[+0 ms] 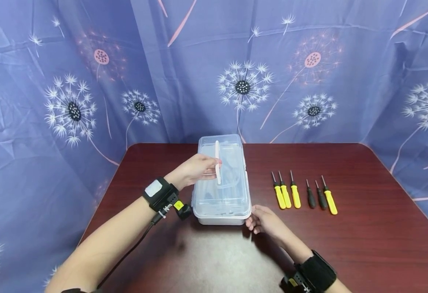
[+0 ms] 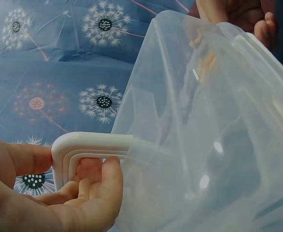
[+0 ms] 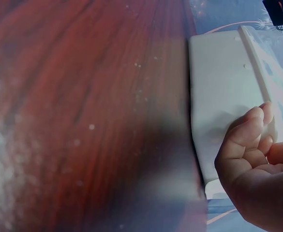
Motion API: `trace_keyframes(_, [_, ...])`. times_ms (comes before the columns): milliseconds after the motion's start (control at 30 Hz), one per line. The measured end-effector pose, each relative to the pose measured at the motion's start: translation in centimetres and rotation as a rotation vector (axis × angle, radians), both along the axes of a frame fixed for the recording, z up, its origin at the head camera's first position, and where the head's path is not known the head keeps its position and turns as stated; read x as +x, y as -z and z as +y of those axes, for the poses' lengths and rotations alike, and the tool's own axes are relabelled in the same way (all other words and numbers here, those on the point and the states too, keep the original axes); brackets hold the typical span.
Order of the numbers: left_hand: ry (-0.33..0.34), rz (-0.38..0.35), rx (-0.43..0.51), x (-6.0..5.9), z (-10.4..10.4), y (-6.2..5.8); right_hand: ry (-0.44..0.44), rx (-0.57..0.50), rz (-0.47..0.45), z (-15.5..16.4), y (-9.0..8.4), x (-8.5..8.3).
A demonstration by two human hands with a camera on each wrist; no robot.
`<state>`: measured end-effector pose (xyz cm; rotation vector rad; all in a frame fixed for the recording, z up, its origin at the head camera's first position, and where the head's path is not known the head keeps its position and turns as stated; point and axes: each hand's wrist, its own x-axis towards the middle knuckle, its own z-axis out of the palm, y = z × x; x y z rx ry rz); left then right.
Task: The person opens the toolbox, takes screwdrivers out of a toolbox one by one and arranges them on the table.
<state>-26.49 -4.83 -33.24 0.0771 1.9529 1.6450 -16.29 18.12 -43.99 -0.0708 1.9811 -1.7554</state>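
A storage box with a clear lid (image 1: 221, 199) and a white base (image 1: 221, 221) stands on the table, longer from front to back. My left hand (image 1: 200, 167) grips the white carry handle (image 1: 218, 173) on top of the lid. The left wrist view shows fingers of the left hand (image 2: 90, 193) curled through the handle (image 2: 93, 140), with the thumb on its outside. At the box's near right corner, my right hand (image 1: 266, 221) holds the edge. In the right wrist view, fingertips of the right hand (image 3: 247, 164) curl against the rim, beside the white side wall (image 3: 223, 82).
Several screwdrivers lie to the right of the box: yellow-handled ones (image 1: 285, 196) and black-handled ones (image 1: 311, 198). The dark red wooden table (image 1: 367, 240) meets a blue dandelion-print curtain (image 1: 199, 81) behind and at both sides. A black cable (image 1: 133, 248) runs along the left forearm.
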Motion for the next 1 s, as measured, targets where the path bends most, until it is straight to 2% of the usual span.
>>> trace_keyframes(300, [0.032,0.044,-0.03,0.3,0.3,0.6,-0.018,-0.011,0.0,0.0,0.3,0.1])
trace_keyframes(533, [0.057,0.07,-0.044,0.2,0.8,0.5,-0.024,-0.001,0.008,0.4,0.8,0.1])
trace_keyframes(800, [0.114,0.065,-0.181,-1.1,1.8,-0.4,-0.017,0.02,0.015,0.4,0.9,0.3])
trace_keyframes(1000, [0.181,0.131,-0.294,-1.2,2.2,-0.8,-0.025,0.033,0.017,-0.1,0.7,0.3])
